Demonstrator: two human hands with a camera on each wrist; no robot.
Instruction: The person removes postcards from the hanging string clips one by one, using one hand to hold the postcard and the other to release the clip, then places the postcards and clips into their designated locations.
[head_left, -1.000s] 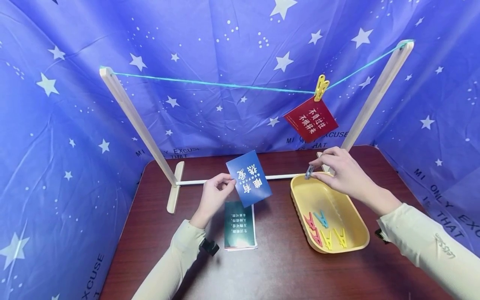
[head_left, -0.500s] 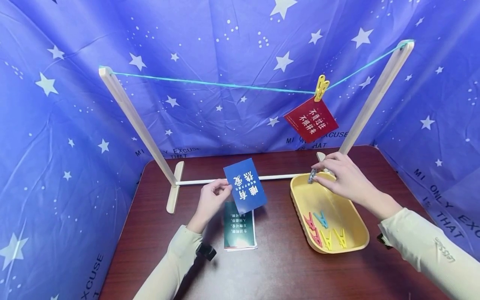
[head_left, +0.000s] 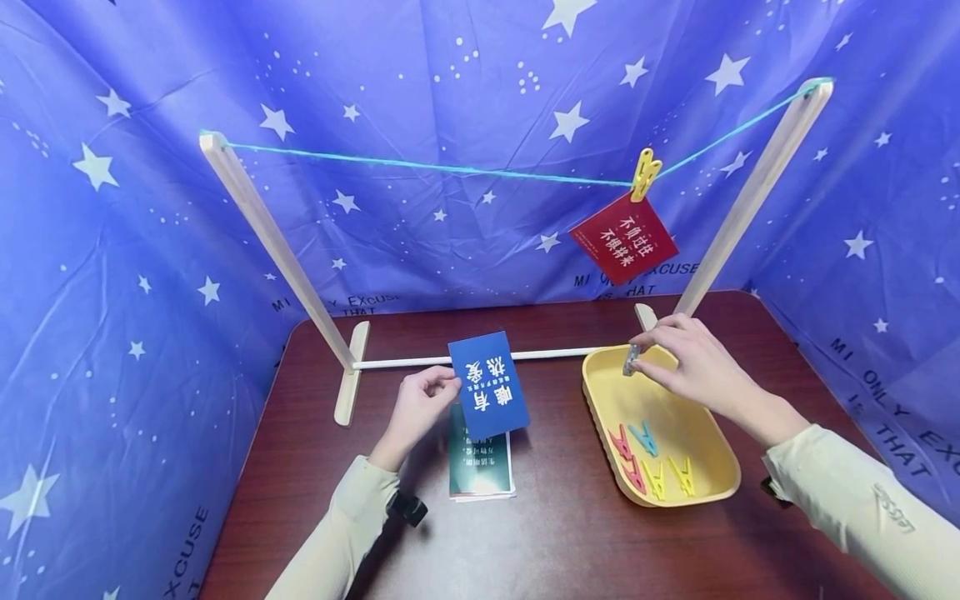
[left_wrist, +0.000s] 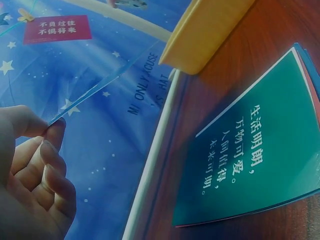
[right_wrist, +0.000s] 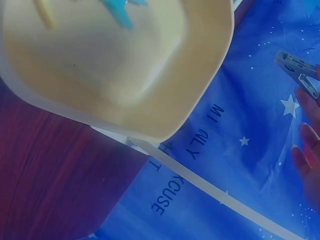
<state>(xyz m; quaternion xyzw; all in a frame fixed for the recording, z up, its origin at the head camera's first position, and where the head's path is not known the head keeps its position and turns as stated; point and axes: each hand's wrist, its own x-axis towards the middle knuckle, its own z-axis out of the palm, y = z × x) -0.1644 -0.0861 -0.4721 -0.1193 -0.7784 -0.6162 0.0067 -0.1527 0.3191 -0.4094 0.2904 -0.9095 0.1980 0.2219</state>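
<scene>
My left hand (head_left: 422,408) pinches the left edge of a blue card (head_left: 489,385) with white characters, holding it tilted above a stack of cards topped by a green card (head_left: 480,468). In the left wrist view the blue card appears edge-on between thumb and forefinger. My right hand (head_left: 693,367) pinches a grey clothespin (head_left: 632,360) over the far end of the yellow basin (head_left: 596,433). The same clothespin (right_wrist: 300,72) shows at the right of the right wrist view. A red card (head_left: 625,237) hangs from a cyan string (head_left: 435,167), clipped by a yellow clothespin (head_left: 643,177).
Two wooden posts, left (head_left: 277,250) and right (head_left: 757,192), carry the string. A white rod (head_left: 401,363) joins their feet behind the cards. Inside the basin lie pink, yellow and blue clothespins (head_left: 643,439). A starry blue curtain surrounds the dark red table (head_left: 555,542).
The blue card in my left hand has moved down and turned more upright, overlapping the green card more. My right hand has shifted slightly right and down with the grey clothespin.
</scene>
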